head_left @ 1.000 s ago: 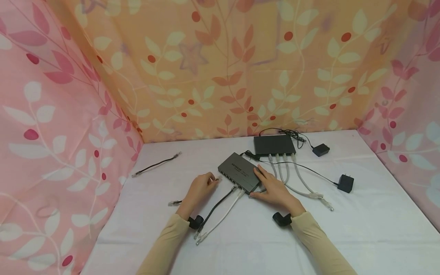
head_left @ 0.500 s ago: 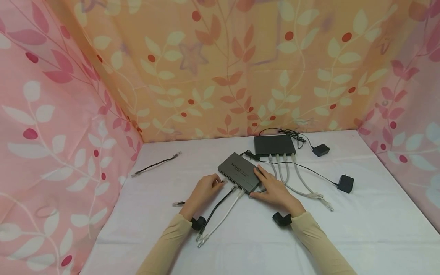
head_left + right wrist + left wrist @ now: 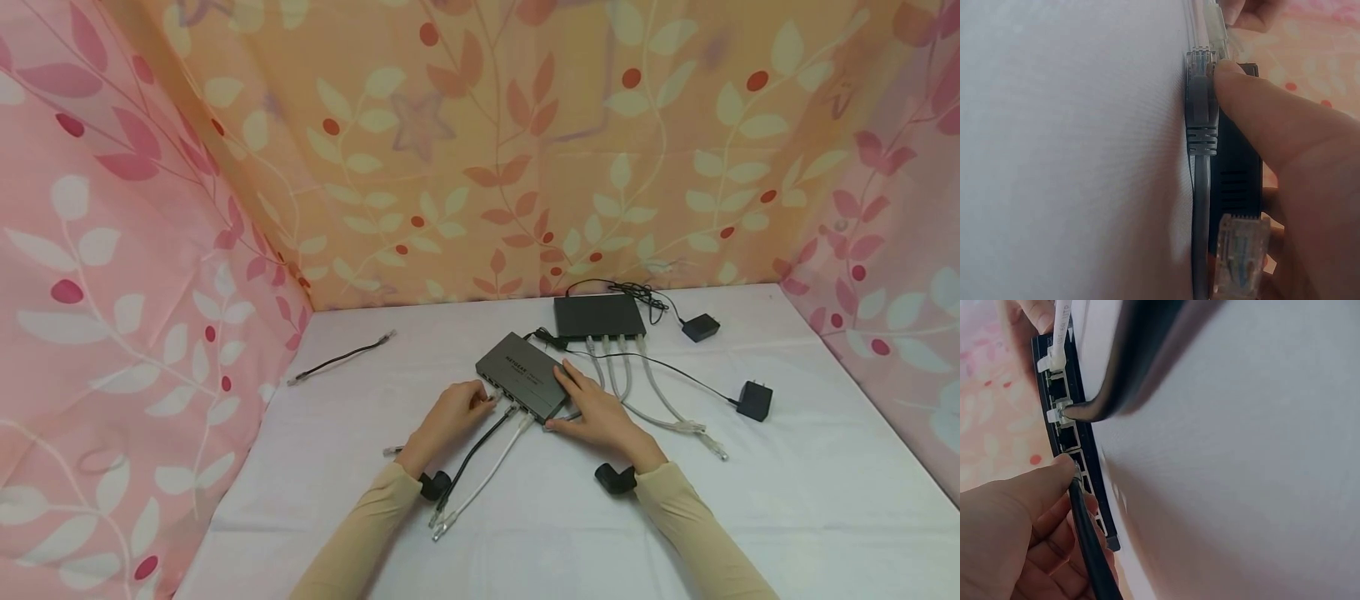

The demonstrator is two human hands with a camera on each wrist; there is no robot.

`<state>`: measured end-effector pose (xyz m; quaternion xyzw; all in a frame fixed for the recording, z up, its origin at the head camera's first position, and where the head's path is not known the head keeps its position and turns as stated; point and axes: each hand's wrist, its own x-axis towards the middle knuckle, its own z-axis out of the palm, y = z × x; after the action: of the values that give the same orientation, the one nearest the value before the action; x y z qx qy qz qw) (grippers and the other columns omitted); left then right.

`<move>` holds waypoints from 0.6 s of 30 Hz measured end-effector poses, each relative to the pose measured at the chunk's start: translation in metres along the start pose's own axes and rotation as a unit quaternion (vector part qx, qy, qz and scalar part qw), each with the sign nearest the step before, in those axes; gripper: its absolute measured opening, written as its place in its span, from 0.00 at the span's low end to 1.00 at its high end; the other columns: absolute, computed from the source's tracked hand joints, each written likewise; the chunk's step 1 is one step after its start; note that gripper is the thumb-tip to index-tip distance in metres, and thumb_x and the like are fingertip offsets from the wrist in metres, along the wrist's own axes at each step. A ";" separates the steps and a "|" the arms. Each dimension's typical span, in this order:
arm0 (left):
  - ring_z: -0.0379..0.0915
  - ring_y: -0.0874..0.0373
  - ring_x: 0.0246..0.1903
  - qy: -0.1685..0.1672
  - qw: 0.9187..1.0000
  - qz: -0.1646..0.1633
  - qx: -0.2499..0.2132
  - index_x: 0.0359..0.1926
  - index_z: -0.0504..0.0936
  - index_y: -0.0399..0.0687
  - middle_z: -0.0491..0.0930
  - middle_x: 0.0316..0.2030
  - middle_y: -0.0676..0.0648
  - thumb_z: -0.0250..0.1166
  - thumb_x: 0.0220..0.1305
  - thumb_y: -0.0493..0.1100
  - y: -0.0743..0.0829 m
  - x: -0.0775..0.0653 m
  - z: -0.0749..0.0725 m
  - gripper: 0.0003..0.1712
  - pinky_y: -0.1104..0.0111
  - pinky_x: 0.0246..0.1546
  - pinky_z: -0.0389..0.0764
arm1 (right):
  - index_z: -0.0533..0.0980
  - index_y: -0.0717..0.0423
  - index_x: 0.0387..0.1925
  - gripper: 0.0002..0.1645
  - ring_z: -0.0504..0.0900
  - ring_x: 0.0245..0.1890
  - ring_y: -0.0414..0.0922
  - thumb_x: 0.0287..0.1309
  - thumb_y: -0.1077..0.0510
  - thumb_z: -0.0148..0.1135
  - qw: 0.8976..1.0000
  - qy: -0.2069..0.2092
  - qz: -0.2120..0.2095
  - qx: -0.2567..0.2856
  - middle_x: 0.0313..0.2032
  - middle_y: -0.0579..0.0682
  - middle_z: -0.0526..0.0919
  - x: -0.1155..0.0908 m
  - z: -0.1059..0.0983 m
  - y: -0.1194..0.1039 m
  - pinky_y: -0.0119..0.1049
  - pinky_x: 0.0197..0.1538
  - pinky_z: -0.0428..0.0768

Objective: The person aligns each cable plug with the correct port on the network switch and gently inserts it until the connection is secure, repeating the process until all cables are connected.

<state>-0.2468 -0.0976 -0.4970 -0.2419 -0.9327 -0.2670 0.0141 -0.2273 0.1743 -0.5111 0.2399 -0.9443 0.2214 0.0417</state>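
Note:
A grey NETGEAR network switch [image 3: 517, 371] lies angled on the white table. My left hand [image 3: 452, 414] pinches the plug end of a short black network cable [image 3: 1090, 547] against the switch's row of ports; the fingertips partly hide the plug. That cable's far end [image 3: 393, 451] shows beyond the left wrist in the head view. My right hand [image 3: 600, 412] grips the switch's right end, thumb at the front edge and fingers over the top. Another black cable [image 3: 474, 454] and a white cable [image 3: 487, 483] sit plugged into nearby ports.
Behind stands a black switch [image 3: 598, 317] with several grey cables [image 3: 652, 387] in its front. Two black power adapters [image 3: 753, 400] lie at the right. A loose black cable [image 3: 341, 358] lies at the left. A grey plug [image 3: 1202, 103] lies beside the right thumb.
My left hand has moved slightly right and brought the black cable's plug up to a port of the grey switch. My right hand stays in place.

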 end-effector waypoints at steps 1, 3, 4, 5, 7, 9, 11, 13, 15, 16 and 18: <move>0.62 0.67 0.16 -0.003 1.000 -0.001 0.000 0.27 0.75 0.52 0.70 0.18 0.58 0.60 0.56 0.50 0.000 0.000 0.001 0.08 0.76 0.17 0.65 | 0.50 0.51 0.66 0.55 0.57 0.61 0.56 0.41 0.30 0.57 1.000 0.000 0.000 0.000 0.66 0.53 0.48 0.000 0.000 0.000 0.43 0.33 0.71; 0.61 0.67 0.16 -0.009 1.000 -0.001 -0.004 0.27 0.75 0.52 0.70 0.17 0.58 0.60 0.56 0.51 0.000 0.000 0.002 0.09 0.76 0.16 0.65 | 0.49 0.50 0.66 0.55 0.56 0.61 0.56 0.41 0.30 0.57 1.000 0.000 0.002 0.000 0.66 0.53 0.47 0.000 0.000 0.000 0.43 0.34 0.71; 0.61 0.67 0.16 -0.010 1.000 -0.002 -0.004 0.27 0.75 0.52 0.69 0.17 0.59 0.59 0.56 0.51 -0.001 0.001 0.003 0.09 0.76 0.16 0.64 | 0.49 0.50 0.66 0.55 0.56 0.61 0.56 0.41 0.30 0.57 1.000 -0.001 0.002 0.000 0.66 0.53 0.47 0.000 0.000 0.000 0.42 0.33 0.71; 0.61 0.67 0.15 -0.010 1.000 -0.002 -0.006 0.27 0.75 0.53 0.69 0.17 0.58 0.59 0.56 0.51 -0.001 0.001 0.003 0.09 0.76 0.15 0.64 | 0.49 0.50 0.66 0.55 0.56 0.62 0.55 0.41 0.30 0.57 1.000 -0.001 0.003 0.000 0.66 0.52 0.47 0.000 0.000 0.000 0.42 0.33 0.71; 0.61 0.67 0.16 -0.007 1.000 0.003 -0.008 0.27 0.75 0.53 0.70 0.17 0.58 0.60 0.56 0.51 -0.001 0.002 0.004 0.08 0.76 0.16 0.64 | 0.48 0.49 0.66 0.55 0.56 0.62 0.55 0.42 0.30 0.56 1.000 -0.004 0.004 0.000 0.66 0.52 0.46 0.000 0.000 0.001 0.42 0.33 0.71; 0.61 0.67 0.16 0.000 1.000 0.007 -0.005 0.26 0.75 0.53 0.70 0.17 0.59 0.60 0.56 0.50 -0.002 0.003 0.005 0.08 0.76 0.16 0.64 | 0.48 0.48 0.66 0.55 0.55 0.62 0.55 0.42 0.29 0.55 1.000 -0.007 0.006 -0.001 0.67 0.52 0.46 0.000 0.000 0.001 0.41 0.34 0.71; 0.62 0.67 0.17 0.004 1.000 0.012 -0.004 0.27 0.75 0.52 0.70 0.18 0.59 0.60 0.56 0.50 -0.002 0.005 0.006 0.08 0.77 0.17 0.65 | 0.47 0.48 0.66 0.55 0.55 0.62 0.55 0.42 0.29 0.55 1.000 -0.009 0.007 -0.002 0.67 0.51 0.45 0.000 0.000 0.002 0.42 0.34 0.71; 0.62 0.67 0.17 0.003 1.000 0.014 -0.004 0.27 0.75 0.52 0.70 0.18 0.59 0.60 0.55 0.50 -0.002 0.007 0.007 0.08 0.77 0.17 0.65 | 0.47 0.48 0.66 0.55 0.55 0.62 0.54 0.42 0.29 0.55 1.000 -0.009 0.008 -0.002 0.67 0.51 0.45 0.001 0.000 0.002 0.42 0.35 0.71; 0.62 0.67 0.16 -0.001 1.000 0.013 -0.011 0.26 0.75 0.52 0.71 0.19 0.59 0.60 0.55 0.50 -0.001 0.008 0.007 0.08 0.76 0.16 0.66 | 0.47 0.48 0.66 0.55 0.55 0.62 0.54 0.42 0.29 0.55 1.000 -0.008 0.007 -0.004 0.67 0.51 0.45 0.001 0.001 0.002 0.42 0.35 0.71; 0.62 0.67 0.16 -0.004 1.000 0.012 -0.016 0.26 0.75 0.52 0.72 0.19 0.58 0.60 0.55 0.50 -0.001 0.009 0.007 0.08 0.76 0.16 0.66 | 0.47 0.48 0.66 0.55 0.56 0.62 0.54 0.42 0.29 0.55 1.000 -0.007 0.007 -0.003 0.67 0.51 0.46 0.001 0.001 0.002 0.41 0.34 0.71; 0.63 0.67 0.16 -0.010 1.000 0.008 -0.021 0.26 0.74 0.52 0.72 0.19 0.58 0.60 0.55 0.50 0.000 0.009 0.006 0.08 0.76 0.16 0.66 | 0.48 0.49 0.66 0.55 0.56 0.62 0.55 0.41 0.29 0.55 1.000 -0.004 0.004 -0.003 0.66 0.52 0.46 0.001 0.001 0.002 0.40 0.32 0.71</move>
<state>-0.2539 -0.0906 -0.5012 -0.2526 -0.9248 -0.2843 0.0022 -0.2286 0.1750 -0.5127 0.2366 -0.9461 0.2180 0.0380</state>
